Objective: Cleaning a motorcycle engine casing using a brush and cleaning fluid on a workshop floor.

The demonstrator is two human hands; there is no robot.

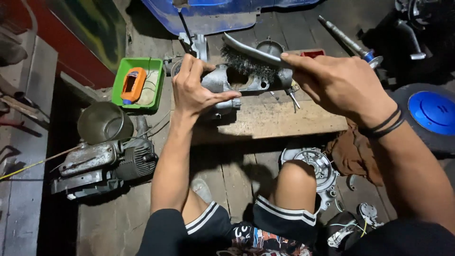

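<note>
Metal and grime throughout; items listed from the left

1. Engine block (102, 163), grey with dark finned cylinder, lying on its side on the floor, set aside well clear of the work
2. Round metal bowl (104, 122) just behind it, mouth up
3. Green plastic tray (118, 80) holding an orange handheld tool (133, 85), parked within arm's reach of the board
4. Left hand (194, 90): grip closed round the left end of a grey cast-metal casing (222, 83), fingers over the top and thumb along the near side, apparently to steady the part
5. Wooden board (270, 121), serving as a low counter on the floor; the casing rests at its far edge, raised off the dirt
6. Wire brush (249, 64), bristles down on the casing's top, curved silver handle running right
7. Right hand (339, 83): grip closed on the brush handle from above; black bands on the wrist
8. Round engine cover (315, 166) on the floor beside the person's bare knee
9. Brown rag (355, 151) under the right forearm
10. Long steel shaft (346, 41) lying far right on the planks
11. Blue round cap (433, 111) at the right edge
</note>
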